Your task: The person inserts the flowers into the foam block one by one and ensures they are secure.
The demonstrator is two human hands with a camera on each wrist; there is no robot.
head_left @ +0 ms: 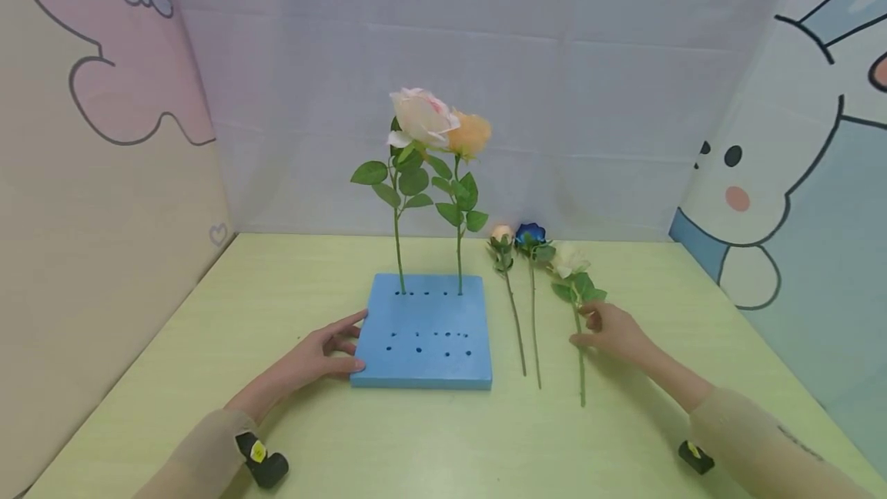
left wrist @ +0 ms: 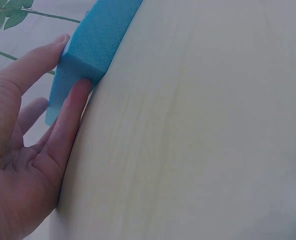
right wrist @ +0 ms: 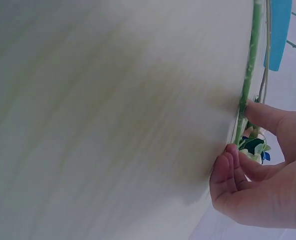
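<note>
A blue foam block with rows of holes lies on the table. A pale pink rose and a yellow-orange flower stand upright in its back holes. My left hand rests at the block's left side, thumb at the front corner and fingers along the side. My right hand is at the green stem of a white rose lying on the table. Its thumb and bent fingers touch the stem at separate spots, with a gap between them.
Between the block and the white rose lie a peach rose and a blue rose, stems toward me. The pale table ends at a light cloth backdrop. Cartoon-printed panels flank both sides.
</note>
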